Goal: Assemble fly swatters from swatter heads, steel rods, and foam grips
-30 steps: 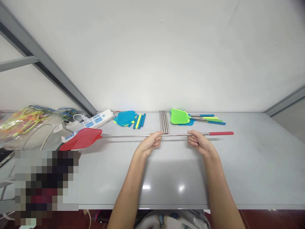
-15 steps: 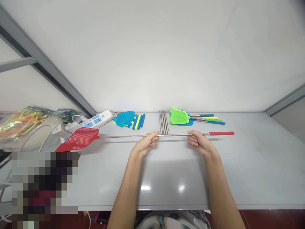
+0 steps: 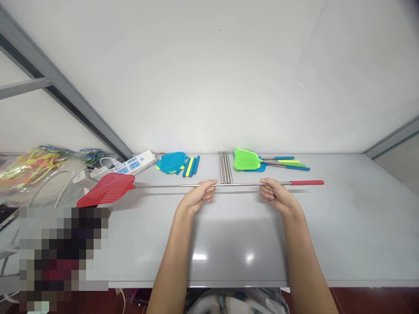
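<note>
A red fly swatter (image 3: 109, 188) with a long metal rod stretches sideways across the table, held in both hands. My left hand (image 3: 198, 194) is closed round the rod left of centre. Nearer the red grip, my right hand (image 3: 277, 194) pinches the same rod. Behind the rod lie several bare metal tubes (image 3: 225, 168) side by side. To their right is a pile of fly swatters, a green one (image 3: 247, 159) on top. Left of the tubes are loose blue and yellow handle sleeves (image 3: 191, 166) and a stack of blue swatter heads (image 3: 170, 162).
A white power strip (image 3: 134, 163) with plugs and cables lies at the back left. Beyond it is a clear plastic bag (image 3: 31, 172) of colourful items. A wall (image 3: 229, 87) rises behind the grey table (image 3: 353, 226), and a blurred patch covers the lower left.
My hands have moved slightly apart along the rod, the left one leftward and the right one rightward. The red grip sits a little further right, and the red head slightly further left.
</note>
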A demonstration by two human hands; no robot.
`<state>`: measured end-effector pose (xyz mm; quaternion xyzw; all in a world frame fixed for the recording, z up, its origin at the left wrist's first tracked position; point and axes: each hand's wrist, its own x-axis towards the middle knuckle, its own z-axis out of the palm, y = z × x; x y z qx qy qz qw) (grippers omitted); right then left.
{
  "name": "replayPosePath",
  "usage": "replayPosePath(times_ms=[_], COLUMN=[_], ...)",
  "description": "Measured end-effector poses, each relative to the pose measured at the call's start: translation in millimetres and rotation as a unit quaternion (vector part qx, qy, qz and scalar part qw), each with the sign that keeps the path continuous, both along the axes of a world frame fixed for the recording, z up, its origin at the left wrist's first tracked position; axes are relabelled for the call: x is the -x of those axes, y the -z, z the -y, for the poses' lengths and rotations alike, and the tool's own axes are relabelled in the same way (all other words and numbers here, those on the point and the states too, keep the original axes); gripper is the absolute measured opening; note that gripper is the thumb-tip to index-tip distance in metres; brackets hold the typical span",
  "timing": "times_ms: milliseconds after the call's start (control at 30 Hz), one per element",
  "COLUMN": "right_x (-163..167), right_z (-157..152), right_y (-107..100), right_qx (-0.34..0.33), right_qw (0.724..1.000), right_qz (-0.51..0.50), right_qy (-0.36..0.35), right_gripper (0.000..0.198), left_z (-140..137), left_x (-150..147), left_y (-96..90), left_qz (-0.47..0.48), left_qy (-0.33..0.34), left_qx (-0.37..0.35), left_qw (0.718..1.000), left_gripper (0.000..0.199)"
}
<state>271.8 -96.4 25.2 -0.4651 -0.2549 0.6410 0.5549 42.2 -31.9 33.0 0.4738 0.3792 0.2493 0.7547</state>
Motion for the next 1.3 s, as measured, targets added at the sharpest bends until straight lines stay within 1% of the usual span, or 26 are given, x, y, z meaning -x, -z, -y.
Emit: replayPosePath(times_ms=[433, 867, 1067, 1200, 1300], right_x=[-7, -12, -15, -12, -9], right_z=[-1, 1, 1, -1, -3], right_y=[4, 2, 7, 11, 12], right_qx=[-0.006, -0.001, 0.008, 0.012, 0.012], right_qw=[1.0, 1.0, 0.999, 0.997, 0.996], right_qz=[0.002, -0.003, -0.017, -0.044, -0.056], right_qy=[-0.002, -0.001, 0.028, 0.064, 0.065], right_gripper=[0.038, 0.039, 0.04, 0.044, 0.045], left_z=[-4, -5, -3, 0, 2], left_x=[5, 8, 1, -6, -10], left_y=[2.6, 1.2, 3.9, 6.5, 7.4], left_qz=[0.003, 0.0, -0.001, -0.004, -0.004], left_qy=[0.001, -0.002, -0.015, -0.042, -0.06], left_qx=[-0.003, 0.002, 0.005, 0.0, -0.007], left_qw=[1.0, 1.0, 1.0, 0.999, 0.998], left_gripper=[0.042, 0.042, 0.041, 0.042, 0.042])
